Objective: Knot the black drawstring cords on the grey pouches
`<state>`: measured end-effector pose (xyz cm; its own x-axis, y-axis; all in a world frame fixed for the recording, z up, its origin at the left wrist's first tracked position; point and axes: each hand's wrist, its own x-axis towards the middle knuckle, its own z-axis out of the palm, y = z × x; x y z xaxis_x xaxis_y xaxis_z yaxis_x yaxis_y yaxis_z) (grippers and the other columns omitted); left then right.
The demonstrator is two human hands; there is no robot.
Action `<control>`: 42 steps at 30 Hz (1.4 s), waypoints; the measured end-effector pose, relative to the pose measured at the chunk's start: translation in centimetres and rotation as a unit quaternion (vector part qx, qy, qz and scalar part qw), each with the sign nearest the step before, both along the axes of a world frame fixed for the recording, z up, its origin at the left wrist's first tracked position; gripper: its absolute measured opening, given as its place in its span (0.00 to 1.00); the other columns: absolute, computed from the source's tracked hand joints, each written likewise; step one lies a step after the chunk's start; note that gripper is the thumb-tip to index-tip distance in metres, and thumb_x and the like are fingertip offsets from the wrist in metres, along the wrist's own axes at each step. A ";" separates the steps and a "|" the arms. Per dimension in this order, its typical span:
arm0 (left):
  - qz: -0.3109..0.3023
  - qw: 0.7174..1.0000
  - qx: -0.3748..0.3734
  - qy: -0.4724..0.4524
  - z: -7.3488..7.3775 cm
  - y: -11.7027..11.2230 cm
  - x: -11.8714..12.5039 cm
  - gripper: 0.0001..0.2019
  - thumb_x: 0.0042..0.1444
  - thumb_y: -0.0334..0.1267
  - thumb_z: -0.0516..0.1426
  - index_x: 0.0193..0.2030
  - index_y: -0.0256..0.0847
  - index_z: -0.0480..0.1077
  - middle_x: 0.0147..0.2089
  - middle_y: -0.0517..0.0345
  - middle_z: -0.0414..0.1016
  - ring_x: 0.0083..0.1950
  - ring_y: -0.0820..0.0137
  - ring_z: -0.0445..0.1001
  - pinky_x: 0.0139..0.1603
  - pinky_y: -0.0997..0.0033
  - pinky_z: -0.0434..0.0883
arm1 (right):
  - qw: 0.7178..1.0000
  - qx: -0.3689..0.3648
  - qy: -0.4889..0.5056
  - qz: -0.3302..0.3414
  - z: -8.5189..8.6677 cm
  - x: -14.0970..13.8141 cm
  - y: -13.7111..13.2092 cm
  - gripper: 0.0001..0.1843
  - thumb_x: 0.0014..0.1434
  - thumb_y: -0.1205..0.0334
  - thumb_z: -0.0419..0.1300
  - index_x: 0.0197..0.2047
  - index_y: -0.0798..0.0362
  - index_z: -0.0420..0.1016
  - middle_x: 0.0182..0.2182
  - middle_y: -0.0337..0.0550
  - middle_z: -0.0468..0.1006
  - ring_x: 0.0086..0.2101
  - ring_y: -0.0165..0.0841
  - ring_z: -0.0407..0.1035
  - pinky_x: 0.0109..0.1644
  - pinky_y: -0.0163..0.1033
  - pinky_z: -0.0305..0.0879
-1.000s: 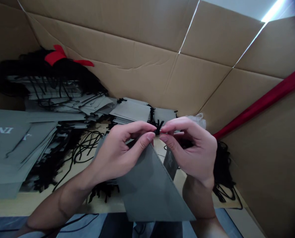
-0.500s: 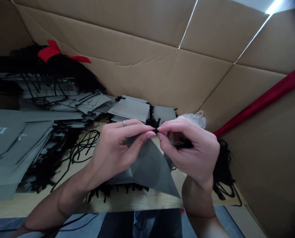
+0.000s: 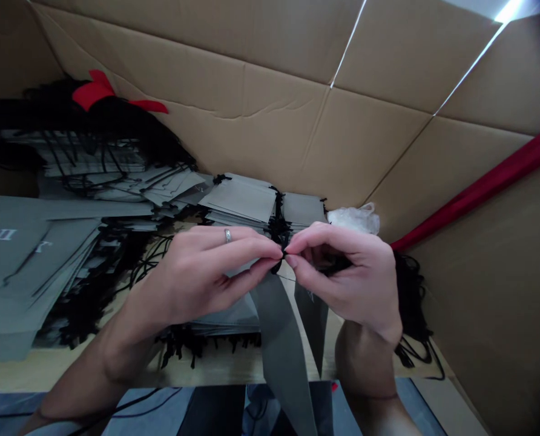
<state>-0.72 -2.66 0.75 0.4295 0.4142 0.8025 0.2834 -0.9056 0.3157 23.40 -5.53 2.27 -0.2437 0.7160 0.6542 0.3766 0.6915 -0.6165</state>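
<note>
Thumb and forefinger of my left hand (image 3: 201, 275) pinch a short black cord (image 3: 283, 255). From the other side, the fingertips of my right hand (image 3: 354, 275) grip the same cord, almost touching the left ones. A ring sits on a left finger. Beneath the fingers hangs a thin grey sheet (image 3: 283, 339), bent and reaching past the table's front edge; a second dark grey flap (image 3: 313, 321) hangs to its right. Whether the two are one piece, and how the cord joins them, is hidden by my hands.
Grey flat pieces with white lettering (image 3: 6, 266) are stacked at the left on the wooden table (image 3: 233, 363). Behind are a black cord bundle (image 3: 129, 130) with a red strip (image 3: 92, 92), more grey stacks (image 3: 243, 197) and clear plastic (image 3: 354, 218). Cardboard walls (image 3: 270, 97) surround the table.
My hands have come down slightly, both still pinching the cord. The grey sheet has swung from a wide slanted triangle to a narrower, curved strip hanging lower, with the dark flap now showing beside it.
</note>
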 end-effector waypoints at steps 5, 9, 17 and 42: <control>0.017 0.998 0.048 0.023 -0.1 -0.1 0.1 0.07 0.68 0.32 0.69 0.47 0.51 0.87 0.44 0.62 0.93 0.38 0.68 0.92 0.46 0.74 0.85 | 0.995 0.068 -0.073 0.005 0.0 0.0 -0.1 0.09 0.67 0.74 0.69 0.42 0.50 0.83 0.36 0.35 0.85 0.34 0.27 0.74 0.39 0.37 0.73; -0.010 0.999 0.041 -0.011 -0.4 0.4 0.2 0.10 0.63 0.29 0.71 0.46 0.50 0.86 0.42 0.63 0.93 0.37 0.69 0.91 0.45 0.76 0.85 | 0.992 0.097 -0.070 0.029 -0.1 0.0 0.0 0.11 0.66 0.76 0.69 0.43 0.49 0.83 0.36 0.37 0.84 0.35 0.29 0.75 0.41 0.39 0.76; -0.109 0.988 -0.087 -0.073 -0.6 1.4 0.4 0.09 0.60 0.31 0.74 0.43 0.53 0.89 0.38 0.63 0.92 0.35 0.67 0.91 0.36 0.75 0.85 | 0.997 -0.026 0.013 0.076 0.1 0.5 0.3 0.13 0.58 0.76 0.71 0.38 0.46 0.85 0.29 0.33 0.83 0.28 0.29 0.74 0.29 0.36 0.69; -0.165 0.969 -0.064 -0.173 -0.1 1.1 1.5 0.10 0.56 0.22 0.72 0.40 0.42 0.84 0.38 0.61 0.92 0.34 0.72 0.90 0.37 0.82 0.85 | 0.971 0.201 0.081 0.104 -0.5 -1.0 1.0 0.11 0.61 0.79 0.71 0.42 0.54 0.85 0.33 0.43 0.86 0.31 0.32 0.79 0.35 0.40 0.78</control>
<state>0.74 -1.56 0.60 0.2699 0.4064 0.8729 -0.1584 -0.8755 0.4565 22.42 -4.50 1.75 -0.2261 0.3415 0.9123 0.1243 0.9390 -0.3207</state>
